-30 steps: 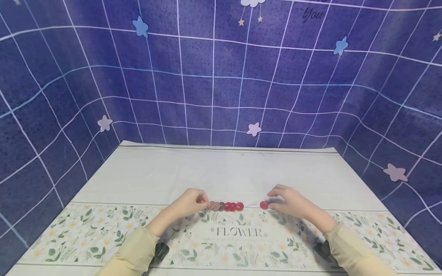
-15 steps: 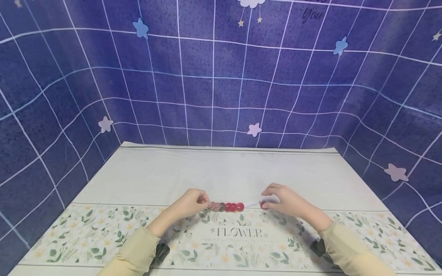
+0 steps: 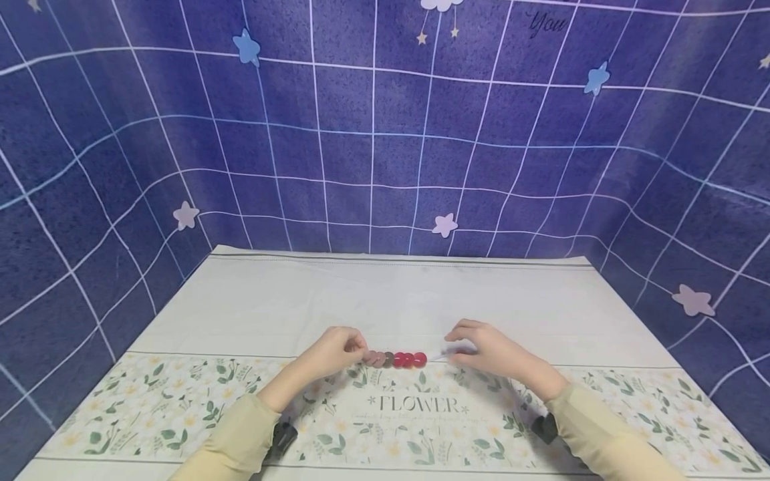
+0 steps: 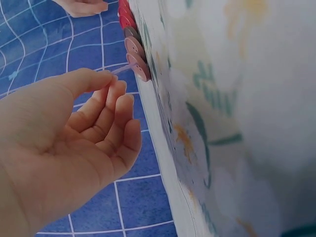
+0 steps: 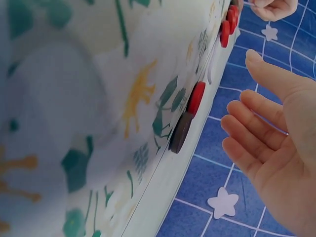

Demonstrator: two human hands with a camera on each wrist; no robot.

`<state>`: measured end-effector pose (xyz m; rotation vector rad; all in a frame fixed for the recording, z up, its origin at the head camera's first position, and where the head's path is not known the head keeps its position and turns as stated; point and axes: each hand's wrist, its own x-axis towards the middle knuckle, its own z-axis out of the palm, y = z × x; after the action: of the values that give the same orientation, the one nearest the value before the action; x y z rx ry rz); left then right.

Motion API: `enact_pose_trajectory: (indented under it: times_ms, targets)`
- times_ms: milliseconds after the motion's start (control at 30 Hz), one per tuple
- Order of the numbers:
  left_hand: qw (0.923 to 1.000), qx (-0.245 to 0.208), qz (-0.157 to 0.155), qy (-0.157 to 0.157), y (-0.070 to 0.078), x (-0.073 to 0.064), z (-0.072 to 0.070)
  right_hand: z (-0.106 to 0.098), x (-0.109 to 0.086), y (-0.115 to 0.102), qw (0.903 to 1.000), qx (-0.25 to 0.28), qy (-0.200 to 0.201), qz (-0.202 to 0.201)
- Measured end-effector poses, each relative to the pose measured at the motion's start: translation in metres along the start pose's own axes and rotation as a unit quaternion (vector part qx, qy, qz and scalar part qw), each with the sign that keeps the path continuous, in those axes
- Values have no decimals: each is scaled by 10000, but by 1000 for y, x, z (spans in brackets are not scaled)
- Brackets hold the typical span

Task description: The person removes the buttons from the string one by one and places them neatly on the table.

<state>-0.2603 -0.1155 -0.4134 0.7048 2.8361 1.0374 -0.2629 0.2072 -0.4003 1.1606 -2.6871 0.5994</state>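
In the left wrist view, my left hand (image 4: pixel 74 128) pinches one end of a thin translucent cord (image 4: pixel 122 69) between thumb and fingertips. The cord passes into a pink button (image 4: pixel 138 66), with a second pink button, a dark one and several red buttons (image 3: pixel 409 360) lined up beyond it on the table. My right hand (image 3: pixel 496 351) hovers near the cord's other end (image 5: pixel 211 69), fingers spread and nothing between them. Below it, in the right wrist view, a loose red button (image 5: pixel 196 98) and a dark brown button (image 5: pixel 181 133) lie on the cloth; the hand hides them in the head view.
A white tablecloth (image 3: pixel 385 294) with a floral band and the word FLOWER covers the table. A blue grid-patterned curtain (image 3: pixel 337 153) with stars encloses the back and sides.
My right hand has moved left, passing over the loose red button and covering it in the head view. The left hand and the row of buttons stay in place.
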Motion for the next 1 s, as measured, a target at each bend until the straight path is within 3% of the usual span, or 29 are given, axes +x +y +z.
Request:
enact_pose_trajectory:
  times_ms: [1000]
  targets:
    - [9999, -42, 94, 47, 0, 2, -1, 13, 22, -14, 9988, -13, -145, -472]
